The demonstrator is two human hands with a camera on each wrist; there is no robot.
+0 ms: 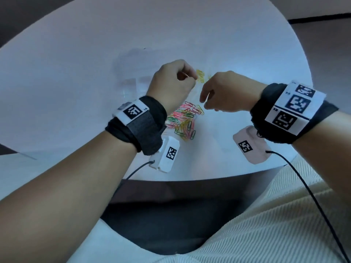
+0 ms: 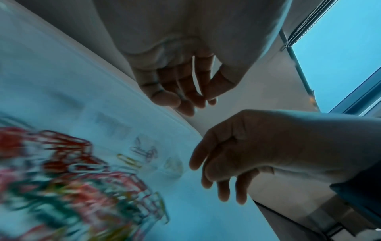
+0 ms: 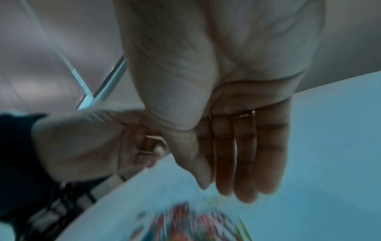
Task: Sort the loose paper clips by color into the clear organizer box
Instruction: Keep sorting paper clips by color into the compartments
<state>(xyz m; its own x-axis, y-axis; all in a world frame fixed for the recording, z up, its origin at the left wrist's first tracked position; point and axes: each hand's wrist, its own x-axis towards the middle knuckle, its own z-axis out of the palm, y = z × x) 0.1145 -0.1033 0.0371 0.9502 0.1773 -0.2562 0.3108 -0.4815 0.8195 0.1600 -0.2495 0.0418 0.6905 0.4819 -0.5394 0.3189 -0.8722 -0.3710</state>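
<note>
A heap of mixed pink, green and yellow paper clips [image 1: 183,121] lies on the white table [image 1: 76,73], blurred in the left wrist view [image 2: 82,187]. Beyond it the clear organizer box [image 1: 133,83] is barely visible; its compartments [image 2: 115,127] hold a few clips. A small group of yellow clips [image 1: 200,75] lies past the hands. My left hand [image 1: 188,80] hovers beside them with curled fingers [image 3: 142,146] pinching a thin clip. My right hand [image 1: 207,100] hangs over the heap's far edge, fingers [image 3: 237,171] straight and together, gripping nothing I can see.
The table's near edge [image 1: 190,177] curves just behind my wrists. Black wristbands carry marker tags and small camera units [image 1: 167,154] with cables [image 1: 313,196] trailing toward my lap, which is covered by cream ribbed cloth [image 1: 275,224]. A single yellow clip [image 2: 129,160] lies beside the box.
</note>
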